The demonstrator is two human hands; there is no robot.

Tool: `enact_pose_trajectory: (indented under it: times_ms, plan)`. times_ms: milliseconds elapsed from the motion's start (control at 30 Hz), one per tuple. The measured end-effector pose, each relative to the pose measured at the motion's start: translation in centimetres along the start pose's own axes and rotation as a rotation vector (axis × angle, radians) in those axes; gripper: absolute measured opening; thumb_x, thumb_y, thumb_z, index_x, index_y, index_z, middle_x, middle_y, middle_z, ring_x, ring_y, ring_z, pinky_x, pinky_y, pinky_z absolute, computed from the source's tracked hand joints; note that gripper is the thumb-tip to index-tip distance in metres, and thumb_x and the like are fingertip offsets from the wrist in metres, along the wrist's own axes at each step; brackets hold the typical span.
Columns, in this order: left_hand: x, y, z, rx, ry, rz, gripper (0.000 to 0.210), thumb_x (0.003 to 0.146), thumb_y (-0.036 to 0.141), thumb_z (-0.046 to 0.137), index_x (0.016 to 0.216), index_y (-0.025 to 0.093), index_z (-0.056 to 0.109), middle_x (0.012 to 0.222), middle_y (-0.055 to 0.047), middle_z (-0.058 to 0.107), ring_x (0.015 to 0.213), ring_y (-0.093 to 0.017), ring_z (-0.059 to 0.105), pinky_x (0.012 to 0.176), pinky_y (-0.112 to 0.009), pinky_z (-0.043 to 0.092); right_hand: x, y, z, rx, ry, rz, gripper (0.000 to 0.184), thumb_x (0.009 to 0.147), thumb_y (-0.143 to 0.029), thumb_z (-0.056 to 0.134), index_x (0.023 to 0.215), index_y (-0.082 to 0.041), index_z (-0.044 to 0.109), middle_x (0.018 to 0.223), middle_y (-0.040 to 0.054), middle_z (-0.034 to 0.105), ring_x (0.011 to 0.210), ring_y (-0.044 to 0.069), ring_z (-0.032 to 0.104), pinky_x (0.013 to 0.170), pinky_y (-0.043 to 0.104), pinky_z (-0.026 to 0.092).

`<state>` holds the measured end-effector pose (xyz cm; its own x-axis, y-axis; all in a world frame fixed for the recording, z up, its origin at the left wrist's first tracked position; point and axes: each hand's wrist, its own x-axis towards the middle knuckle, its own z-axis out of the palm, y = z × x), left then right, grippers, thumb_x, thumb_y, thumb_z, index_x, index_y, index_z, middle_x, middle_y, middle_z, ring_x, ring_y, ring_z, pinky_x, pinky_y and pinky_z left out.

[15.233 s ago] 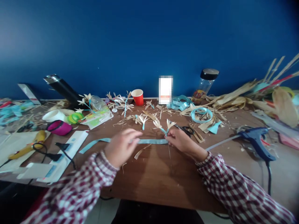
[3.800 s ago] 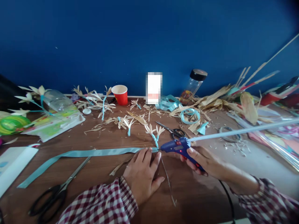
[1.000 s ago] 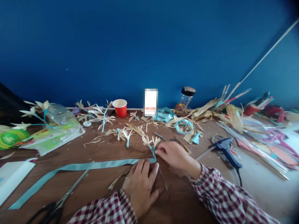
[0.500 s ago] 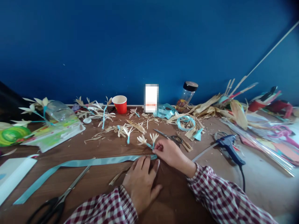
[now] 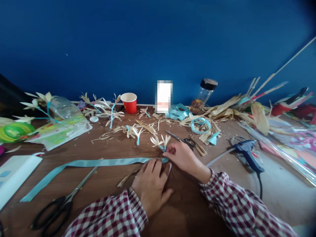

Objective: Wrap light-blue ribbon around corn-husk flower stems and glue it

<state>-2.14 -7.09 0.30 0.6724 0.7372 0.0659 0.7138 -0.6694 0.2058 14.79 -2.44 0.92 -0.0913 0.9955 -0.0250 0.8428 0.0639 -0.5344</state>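
A light blue ribbon (image 5: 98,162) lies stretched across the brown table. My left hand (image 5: 150,186) rests palm down over its right end, fingers extended. Just beyond, my right hand (image 5: 184,158) pinches the light blue stem of a small husk flower (image 5: 160,141) close to that ribbon end. Two pale blooms stick up from the stem, tilted left; its lower tip is hidden by the fingers. A single husk flower (image 5: 137,135) lies farther left. Black-handled scissors (image 5: 70,197) lie left of my left hand, partly below the ribbon.
Smaller scissors (image 5: 189,142) lie behind my right hand, and a blue glue gun (image 5: 247,152) with a cord sits to the right. Along the wall stand a red paper cup (image 5: 130,106) and a tilted jar (image 5: 203,93). Dry husks (image 5: 227,107) and scraps are scattered around.
The whole scene has shifted up and slightly right in the view as the head moved. Both hands keep nearly the same pose at the ribbon and flower.
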Motion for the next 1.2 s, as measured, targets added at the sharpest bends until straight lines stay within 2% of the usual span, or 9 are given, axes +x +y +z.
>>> enact_pose_trajectory:
  times_ms: [200,333,600,800,1000,1200]
  plan:
    - [0.1,0.1,-0.8,-0.020,-0.037,-0.005,0.061,0.078,0.050,0.052,0.130,0.021,0.041,0.119,-0.012,0.047,0.112,-0.029,0.039,0.093,-0.045,0.037,-0.5,-0.6,0.3,-0.058,0.043,0.003,0.013,0.076,-0.032,0.062,0.072,-0.020,0.065,0.068,0.0011,0.067,0.061,0.014,0.058,0.054,0.022,0.035]
    - [0.2,0.2,-0.5,-0.013,-0.023,-0.020,0.063,0.076,0.050,0.053,0.130,0.021,0.041,0.118,-0.012,0.048,0.111,-0.030,0.039,0.092,-0.046,0.036,-0.6,-0.8,0.5,-0.053,0.067,-0.004,0.012,0.075,-0.031,0.062,0.071,-0.020,0.064,0.068,0.0007,0.067,0.061,0.014,0.058,0.054,0.023,0.035]
    - [0.0,0.0,-0.4,-0.022,-0.025,-0.004,0.061,0.078,0.050,0.052,0.129,0.019,0.042,0.119,-0.014,0.047,0.112,-0.030,0.039,0.093,-0.046,0.037,0.2,0.0,0.5,0.213,-0.004,0.011,0.017,0.071,-0.027,0.064,0.083,-0.015,0.066,0.069,0.0024,0.067,0.063,0.015,0.061,0.059,0.022,0.043]
    - [0.0,0.0,-0.8,-0.031,-0.036,-0.003,0.058,0.079,0.051,0.050,0.128,0.020,0.044,0.119,-0.014,0.048,0.111,-0.030,0.041,0.092,-0.046,0.038,0.5,0.6,0.4,0.199,-0.033,-0.084,0.012,0.073,-0.028,0.061,0.077,-0.017,0.065,0.068,0.0001,0.065,0.063,0.013,0.059,0.059,0.022,0.041]
    - [0.1,-0.1,-0.7,-0.029,-0.035,-0.003,0.058,0.078,0.051,0.051,0.128,0.021,0.045,0.118,-0.013,0.048,0.111,-0.030,0.041,0.091,-0.046,0.038,0.4,0.9,0.4,0.218,-0.063,-0.068,0.016,0.074,-0.033,0.062,0.071,-0.017,0.063,0.064,-0.0008,0.063,0.058,0.012,0.056,0.054,0.021,0.038]
    - [0.0,-0.1,-0.6,-0.016,-0.009,0.008,0.059,0.078,0.051,0.051,0.128,0.021,0.044,0.119,-0.013,0.047,0.110,-0.030,0.040,0.090,-0.046,0.038,0.2,0.6,0.4,0.207,-0.027,-0.069,0.017,0.074,-0.033,0.064,0.066,-0.018,0.063,0.060,-0.0021,0.062,0.056,0.010,0.054,0.054,0.021,0.037]
